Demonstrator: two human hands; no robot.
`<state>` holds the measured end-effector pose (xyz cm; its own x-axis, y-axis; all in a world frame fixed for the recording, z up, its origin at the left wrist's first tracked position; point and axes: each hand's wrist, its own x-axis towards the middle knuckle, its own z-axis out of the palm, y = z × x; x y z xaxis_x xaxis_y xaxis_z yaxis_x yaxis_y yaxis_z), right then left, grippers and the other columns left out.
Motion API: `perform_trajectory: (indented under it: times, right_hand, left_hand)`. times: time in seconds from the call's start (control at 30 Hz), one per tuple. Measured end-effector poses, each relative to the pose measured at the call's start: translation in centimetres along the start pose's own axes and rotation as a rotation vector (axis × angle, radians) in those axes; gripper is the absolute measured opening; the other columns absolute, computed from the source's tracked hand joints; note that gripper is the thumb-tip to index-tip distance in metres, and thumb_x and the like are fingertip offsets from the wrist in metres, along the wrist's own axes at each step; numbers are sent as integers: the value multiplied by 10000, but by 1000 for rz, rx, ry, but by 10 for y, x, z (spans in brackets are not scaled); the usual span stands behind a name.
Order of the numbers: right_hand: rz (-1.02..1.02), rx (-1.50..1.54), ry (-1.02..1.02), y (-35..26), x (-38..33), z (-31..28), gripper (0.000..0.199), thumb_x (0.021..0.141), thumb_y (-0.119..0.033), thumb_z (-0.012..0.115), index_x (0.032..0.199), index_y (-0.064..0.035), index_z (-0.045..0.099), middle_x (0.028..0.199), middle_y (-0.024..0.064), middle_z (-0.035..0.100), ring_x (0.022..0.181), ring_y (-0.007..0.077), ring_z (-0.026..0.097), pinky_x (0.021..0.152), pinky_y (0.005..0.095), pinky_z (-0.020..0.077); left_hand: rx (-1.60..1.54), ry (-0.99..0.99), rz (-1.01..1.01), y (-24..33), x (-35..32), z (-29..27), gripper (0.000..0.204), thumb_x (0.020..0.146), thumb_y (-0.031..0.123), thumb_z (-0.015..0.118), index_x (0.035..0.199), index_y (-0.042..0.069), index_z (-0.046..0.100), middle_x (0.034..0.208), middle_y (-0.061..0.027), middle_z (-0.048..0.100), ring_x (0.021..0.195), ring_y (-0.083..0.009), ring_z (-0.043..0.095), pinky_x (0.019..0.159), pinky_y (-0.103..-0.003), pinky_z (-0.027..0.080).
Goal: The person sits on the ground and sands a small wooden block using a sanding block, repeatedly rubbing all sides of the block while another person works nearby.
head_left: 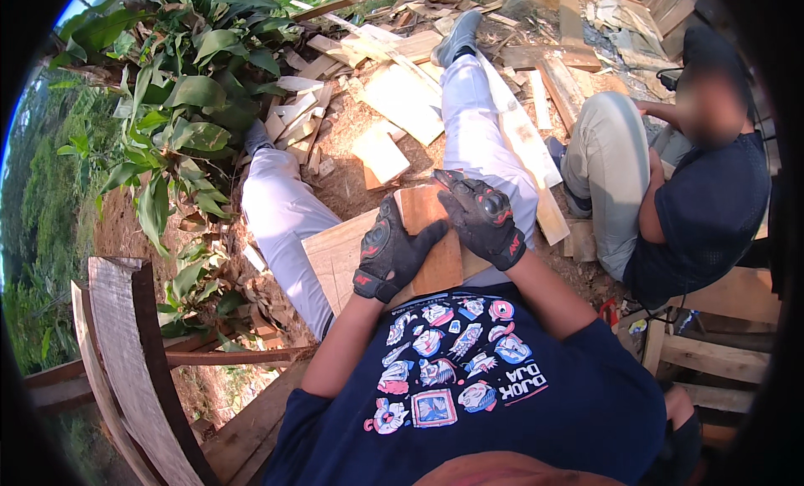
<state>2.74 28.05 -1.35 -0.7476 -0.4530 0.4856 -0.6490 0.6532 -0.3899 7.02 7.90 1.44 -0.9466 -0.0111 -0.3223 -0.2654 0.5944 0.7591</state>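
Note:
Both my hands wear black gloves with red marks and hard knuckle guards. Between them is a reddish-brown wooden block [425, 208], lying over a paler wide board [328, 257] across my lap. My left hand [394, 250] grips the block's left side, its thumb lying over the top face. From the right, my right hand [481, 211] closes round the block's other edge near its far end. The fingers under and behind the block are partly hidden.
Offcuts and sawdust cover the ground ahead, with a pale board [402, 101] among them. A long plank [523, 130] lies beside my right leg. Another person [703, 201] sits close on the right. Leafy plants [188, 109] and an upright timber [138, 352] stand at left.

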Motion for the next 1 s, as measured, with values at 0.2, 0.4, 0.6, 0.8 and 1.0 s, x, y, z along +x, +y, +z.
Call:
perform_trajectory:
  times: [0.2,0.4,0.6,0.8,1.0]
  right_hand:
    - [-53,49,-216,29,32,22,338,987,-174,597,1303,-71,659,1102,168,736,962,372,730,809,499,581]
    - [-10,-39,-13,9,-16,9,285,1045,-157,596,1274,-34,712,1040,191,750,954,369,732,799,467,581]
    - [275,266,0,-10,-32,-24,304,1023,-111,655,1297,10,703,1115,232,756,1025,382,737,843,438,583]
    - [-4,-306,127,42,-49,-8,502,869,-83,701,1366,-25,667,1366,238,693,1151,372,726,870,467,580]
    - [-125,-108,175,-5,6,-24,429,958,-115,744,1370,-15,678,1248,216,732,1022,328,744,793,413,597]
  left_hand:
    - [3,22,34,3,-2,-5,891,866,627,795,1432,-5,521,1324,-263,688,1232,-421,690,1031,-506,547]
    - [-9,-84,80,-3,-6,-9,898,854,592,818,1470,4,531,1378,-245,660,1281,-405,656,1078,-493,516]
    - [-50,-74,66,5,-9,-11,893,846,555,844,1487,12,544,1403,-232,654,1301,-383,647,1105,-478,502]
    - [-373,-39,128,-26,1,-45,902,821,371,933,1551,25,533,1433,-156,683,1316,-237,650,1116,-387,509]
    - [-752,-216,153,-18,-13,-103,790,880,201,856,1567,2,518,1428,-101,679,1328,-222,620,1154,-374,464]
